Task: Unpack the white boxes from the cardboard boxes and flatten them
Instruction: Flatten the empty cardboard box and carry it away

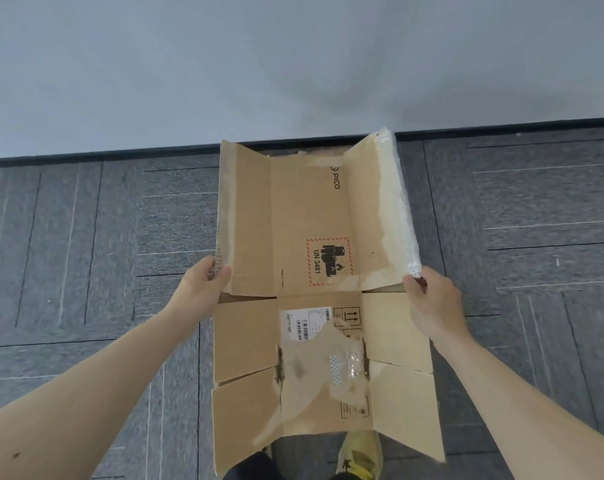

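while over carpet, box edges in grips

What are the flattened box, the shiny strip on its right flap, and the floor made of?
The box is brown cardboard, matte, probably corrugated: creased flaps, torn paper surface. The strip looks like clear plastic packing tape: glossy, wrinkled. The floor seems to be grey carpet tile: fibrous weave, square seams.

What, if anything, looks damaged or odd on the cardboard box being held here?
The flattened cardboard box is worn: its top layer is torn away below the shipping label, and loose clear tape clings along the flap edge that the right hand grips.
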